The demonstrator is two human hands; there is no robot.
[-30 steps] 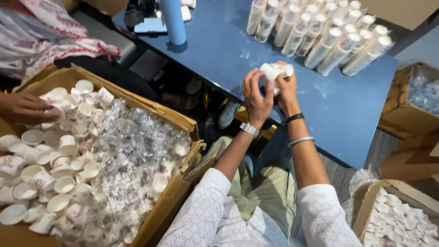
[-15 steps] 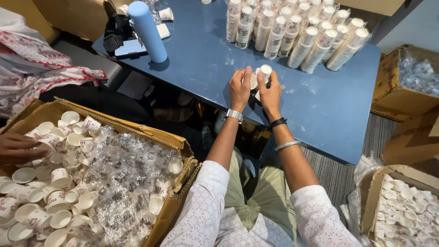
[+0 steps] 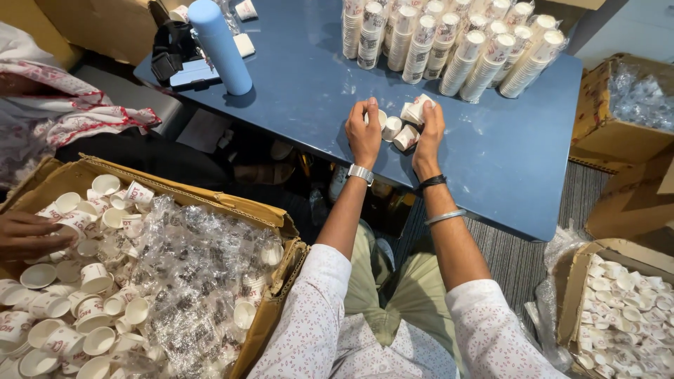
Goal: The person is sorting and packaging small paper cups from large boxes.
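Your left hand [image 3: 364, 133] and right hand [image 3: 427, 133] are clamped on small paper cups [image 3: 407, 119] over the blue table [image 3: 302, 105]. Beyond your grip, many stacks [image 3: 449, 45] stand finished; the box [image 3: 140, 281] below remains full of loose ones.

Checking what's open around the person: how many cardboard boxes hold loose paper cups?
2: one big box at lower left, one smaller box at lower right. A third box at right holds plastic-wrapped items, unclear.

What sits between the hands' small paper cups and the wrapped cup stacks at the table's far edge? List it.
Nothing visible. The left hand and right hand hold small paper cups over the blue table; only bare tabletop separates them from the wrapped cup stacks. The blue bottle stands well off to the left.
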